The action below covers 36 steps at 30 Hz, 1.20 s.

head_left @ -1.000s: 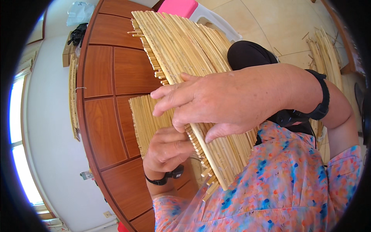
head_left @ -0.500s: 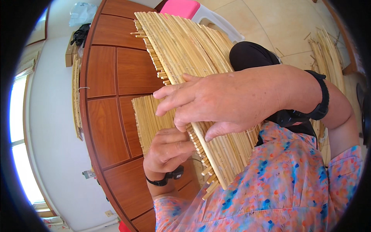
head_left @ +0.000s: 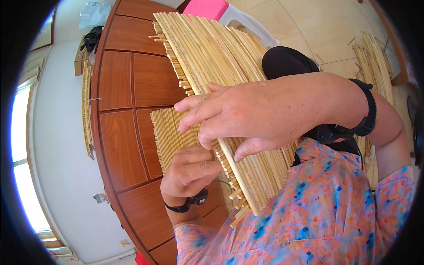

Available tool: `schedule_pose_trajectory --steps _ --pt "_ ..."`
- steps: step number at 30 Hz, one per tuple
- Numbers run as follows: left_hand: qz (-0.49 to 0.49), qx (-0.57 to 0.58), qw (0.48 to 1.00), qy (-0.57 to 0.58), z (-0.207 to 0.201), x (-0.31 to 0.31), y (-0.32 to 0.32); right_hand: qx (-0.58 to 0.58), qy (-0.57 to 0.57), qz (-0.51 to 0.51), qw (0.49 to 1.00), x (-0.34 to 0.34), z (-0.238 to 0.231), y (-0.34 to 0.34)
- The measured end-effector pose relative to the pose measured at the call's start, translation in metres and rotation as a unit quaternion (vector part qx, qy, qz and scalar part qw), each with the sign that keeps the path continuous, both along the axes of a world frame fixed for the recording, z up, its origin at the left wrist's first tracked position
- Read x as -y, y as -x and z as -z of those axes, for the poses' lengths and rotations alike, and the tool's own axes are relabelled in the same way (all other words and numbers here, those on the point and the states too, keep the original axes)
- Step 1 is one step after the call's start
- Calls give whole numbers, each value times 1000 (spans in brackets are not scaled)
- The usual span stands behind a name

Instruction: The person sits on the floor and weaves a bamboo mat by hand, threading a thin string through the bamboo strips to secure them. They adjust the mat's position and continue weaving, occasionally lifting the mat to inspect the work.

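**Looks mostly assembled — with uneven ends**

Pinching edge stick of stick mat with thumb and fingers of right hand. Curling left hand beneath that edge, by stick ends; can't tell grip — fingertips hidden. Have mat aslant along right edge of table, over lower mat. Closely packed, seemingly unfinished at ragged near corner. Around: loose sticks on floor, pink-and-white plastic item beyond. Blocked mid-edge by right hand.

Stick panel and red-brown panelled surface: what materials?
Stick panel: likely reed or thin bamboo, unpainted; pale straw sticks show joint-like marks, round cut ends.
Red-brown panelled surface: wood or wood-look veneer, seemingly varnished; visible grain, faint sheen.
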<state>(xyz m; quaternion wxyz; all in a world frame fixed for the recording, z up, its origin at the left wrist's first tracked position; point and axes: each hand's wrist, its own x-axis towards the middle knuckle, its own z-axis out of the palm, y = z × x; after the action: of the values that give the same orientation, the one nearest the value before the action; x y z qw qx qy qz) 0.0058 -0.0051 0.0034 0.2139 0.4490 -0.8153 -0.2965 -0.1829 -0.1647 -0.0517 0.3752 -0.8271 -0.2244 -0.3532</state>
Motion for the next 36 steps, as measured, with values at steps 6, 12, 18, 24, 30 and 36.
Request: schedule_pose_trajectory --steps 6,12,18,24,30,36 --pt "5 -5 1000 -2 1 -1 -3 -78 -8 -26 997 2 -6 4" --pt "-5 22 1000 2 -6 0 2 -74 -13 -30 997 2 -7 4" --pt "-52 69 996 26 -16 -6 8 -14 -15 6 1000 -1 2 0" --pt "-96 103 988 60 -19 -16 18 -25 -1 -2 1000 -1 -5 -2" --pt "-92 108 987 82 -14 -12 22 -2 -4 13 1000 -3 2 -6" --pt "-90 122 984 89 -11 -15 29 -4 11 15 1000 -6 2 -9"
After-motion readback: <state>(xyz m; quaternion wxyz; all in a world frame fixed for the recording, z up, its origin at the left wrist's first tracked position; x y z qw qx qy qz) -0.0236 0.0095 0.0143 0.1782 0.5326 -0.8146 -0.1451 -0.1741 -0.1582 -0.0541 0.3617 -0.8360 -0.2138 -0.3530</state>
